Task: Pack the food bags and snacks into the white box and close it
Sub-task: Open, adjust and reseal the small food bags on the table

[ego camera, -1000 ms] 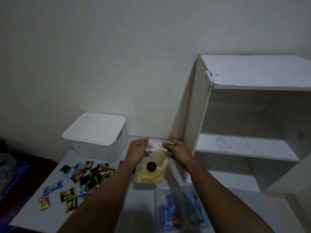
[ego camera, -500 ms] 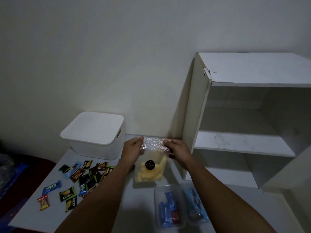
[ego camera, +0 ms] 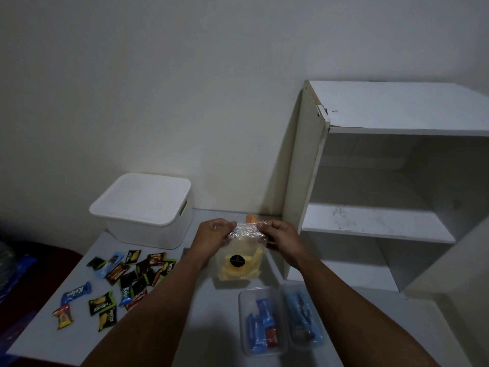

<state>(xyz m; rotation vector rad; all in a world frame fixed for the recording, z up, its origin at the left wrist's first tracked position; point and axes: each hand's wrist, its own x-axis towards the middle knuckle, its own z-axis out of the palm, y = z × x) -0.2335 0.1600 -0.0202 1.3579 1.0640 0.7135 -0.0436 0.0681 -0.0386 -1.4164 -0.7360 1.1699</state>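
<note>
A clear food bag [ego camera: 239, 263] of yellow snacks with a black round sticker hangs upright over the table's middle. My left hand [ego camera: 213, 235] pinches its top left corner and my right hand [ego camera: 280, 238] pinches the top right corner. The white box [ego camera: 143, 207] stands at the back left with its lid on. Several small snack packets [ego camera: 127, 276] lie scattered on the table's left half. Two clear plastic trays [ego camera: 260, 321] holding blue wrapped snacks sit side by side near the front, below the bag.
A white open shelf unit [ego camera: 375, 223] stands at the right, close beside my right hand. The grey table [ego camera: 185, 321] runs to the wall. A small orange item [ego camera: 251, 218] shows just behind the bag's top. Dark red and blue things lie off the left edge.
Both hands and the bag have stayed together in nearly the same spot, shifting only slightly down in the view. The grip on the bag's top is unchanged.
</note>
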